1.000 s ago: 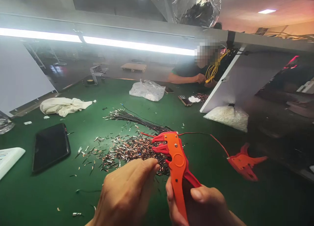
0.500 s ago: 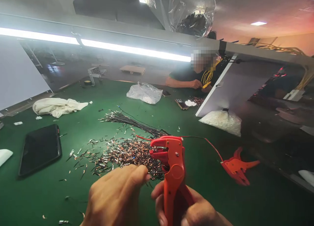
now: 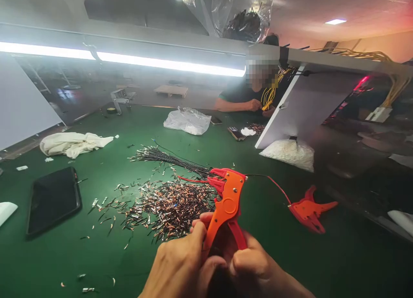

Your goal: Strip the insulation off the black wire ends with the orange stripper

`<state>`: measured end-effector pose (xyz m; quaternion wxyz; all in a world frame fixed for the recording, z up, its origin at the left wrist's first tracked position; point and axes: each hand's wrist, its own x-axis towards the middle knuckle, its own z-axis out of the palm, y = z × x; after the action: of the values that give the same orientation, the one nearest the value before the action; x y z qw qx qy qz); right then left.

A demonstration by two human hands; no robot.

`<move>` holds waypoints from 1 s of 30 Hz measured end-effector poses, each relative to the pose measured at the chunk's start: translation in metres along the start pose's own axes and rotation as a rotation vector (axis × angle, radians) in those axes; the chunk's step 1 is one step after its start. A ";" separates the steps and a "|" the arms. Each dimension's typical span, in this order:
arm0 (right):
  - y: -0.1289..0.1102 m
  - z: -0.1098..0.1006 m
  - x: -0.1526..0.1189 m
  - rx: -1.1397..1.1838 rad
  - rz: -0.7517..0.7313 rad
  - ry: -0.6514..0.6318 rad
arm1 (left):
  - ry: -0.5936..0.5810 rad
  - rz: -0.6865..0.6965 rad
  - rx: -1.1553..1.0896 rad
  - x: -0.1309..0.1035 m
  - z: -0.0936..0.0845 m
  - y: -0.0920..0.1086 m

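My right hand [image 3: 258, 263] is wrapped round the handles of an orange and red wire stripper [image 3: 229, 205], whose jaws point left over the table. My left hand [image 3: 182, 261] is closed beside the lower handle, close against my right hand. What its fingers pinch is hidden. Just beyond the jaws lies a bundle of black wires [image 3: 171, 159] with bare metal ends at the left. Left of the stripper spreads a heap of cut wire scraps [image 3: 174, 207], copper and black. A second stripper [image 3: 311, 209] rests on the right, with a thin red-and-dark cord running from its tip.
A black phone [image 3: 54, 201] lies at left, below a cream cloth [image 3: 74, 144]. Clear plastic [image 3: 187, 120] and a bag of white material [image 3: 288, 155] lie farther back. Across the table a person [image 3: 238, 100] handles yellow wires [image 3: 268, 97]. A white panel [image 3: 309, 104] stands at right.
My left hand has moved right and down, from a black wire at the stripper's jaws to the handle. The stripper has tilted and shifted slightly right and up.
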<state>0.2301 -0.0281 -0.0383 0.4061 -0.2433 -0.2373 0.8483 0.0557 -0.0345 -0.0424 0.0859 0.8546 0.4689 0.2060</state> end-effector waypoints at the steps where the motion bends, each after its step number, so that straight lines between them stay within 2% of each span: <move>1: -0.002 0.001 -0.001 -0.007 -0.018 -0.006 | 0.001 0.023 -0.070 0.002 -0.005 -0.001; 4: -0.010 0.005 -0.004 0.002 -0.115 -0.002 | 0.127 0.106 -0.175 0.008 -0.026 -0.005; 6: -0.012 0.006 -0.004 0.008 -0.124 -0.043 | 0.269 0.149 -0.027 0.012 -0.040 -0.008; 8: -0.008 0.002 -0.003 0.028 -0.072 -0.123 | 0.333 0.136 0.161 0.015 -0.049 -0.009; 11: 0.003 -0.009 -0.001 0.076 -0.019 -0.242 | 0.419 0.141 0.191 0.018 -0.053 -0.010; 15: 0.011 -0.017 -0.003 0.106 0.045 -0.301 | 0.430 0.217 0.064 0.016 -0.049 -0.012; 18: 0.008 -0.012 -0.006 0.157 0.130 -0.313 | 0.463 0.184 0.018 0.015 -0.050 -0.015; 25: 0.003 -0.013 -0.002 0.117 0.099 -0.357 | 0.600 0.106 0.066 0.018 -0.071 -0.015; 30: 0.002 -0.013 -0.002 0.081 0.103 -0.341 | 0.539 0.177 0.014 0.019 -0.085 -0.025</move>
<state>0.2381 -0.0280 -0.0495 0.3255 -0.0913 -0.2556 0.9057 0.0089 -0.0086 0.0309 -0.0661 0.8072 0.3997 0.4293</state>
